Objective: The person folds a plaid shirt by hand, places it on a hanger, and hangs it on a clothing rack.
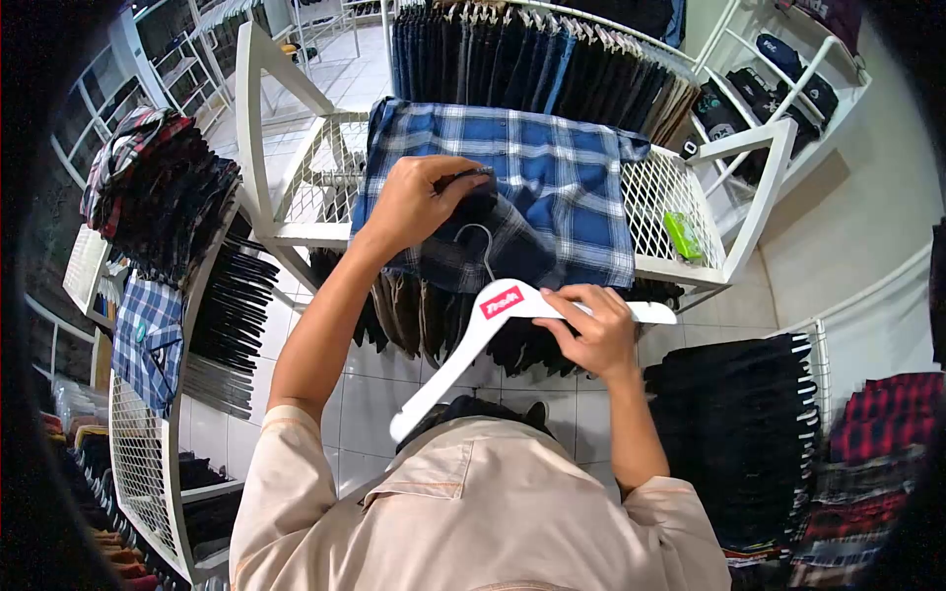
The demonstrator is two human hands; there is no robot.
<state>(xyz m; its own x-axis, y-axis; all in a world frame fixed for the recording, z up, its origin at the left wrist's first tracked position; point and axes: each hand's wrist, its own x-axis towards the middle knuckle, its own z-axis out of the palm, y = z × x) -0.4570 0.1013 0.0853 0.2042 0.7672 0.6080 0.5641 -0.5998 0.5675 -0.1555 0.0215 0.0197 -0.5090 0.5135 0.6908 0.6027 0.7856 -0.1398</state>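
A blue, white and black plaid shirt [581,187] lies spread over a white mesh rack top. My left hand [424,200] is closed on the dark collar part of this shirt and lifts its near edge. In my right hand [597,330] is a white clothes hanger [453,379] with a red label and a metal hook. My fingers grip it along one arm, close to the label. The hanger is tilted in front of my chest, its hook against the dark inside of the shirt.
Dark trousers [493,59] hang in a row behind the rack [680,207]. A small green packet [682,236] sits on the mesh at right. Folded plaid shirts [148,187] are stacked at left, with black hangers [232,305] below. More black garments [734,433] hang at right.
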